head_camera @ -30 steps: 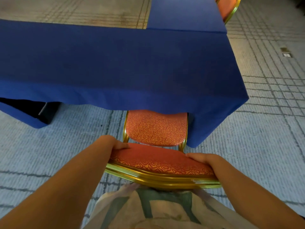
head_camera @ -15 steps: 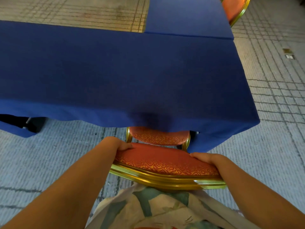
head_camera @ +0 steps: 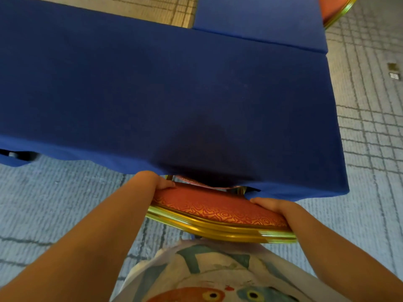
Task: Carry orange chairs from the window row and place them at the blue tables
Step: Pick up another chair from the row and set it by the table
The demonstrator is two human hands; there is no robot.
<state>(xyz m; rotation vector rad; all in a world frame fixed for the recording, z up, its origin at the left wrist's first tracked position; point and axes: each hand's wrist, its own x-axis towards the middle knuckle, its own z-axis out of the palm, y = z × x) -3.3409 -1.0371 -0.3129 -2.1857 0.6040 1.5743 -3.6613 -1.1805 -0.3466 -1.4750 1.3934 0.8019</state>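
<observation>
An orange chair with a gold frame stands right in front of me at the blue table. Its seat is almost wholly hidden under the hanging blue cloth; only a sliver shows. My left hand grips the left end of the chair's padded back. At the right end of the back, my right hand holds on too, thumb on top. The fingers of both hands wrap out of sight behind the back.
A second blue table joins at the far right, with another orange chair beside it. Grey patterned carpet lies around; small floor plates sit at right. A dark object shows under the cloth at left.
The chair has slid forward under the blue table, so the seat that was in plain view is now nearly covered by the cloth. Both hands kept their hold on the back.
</observation>
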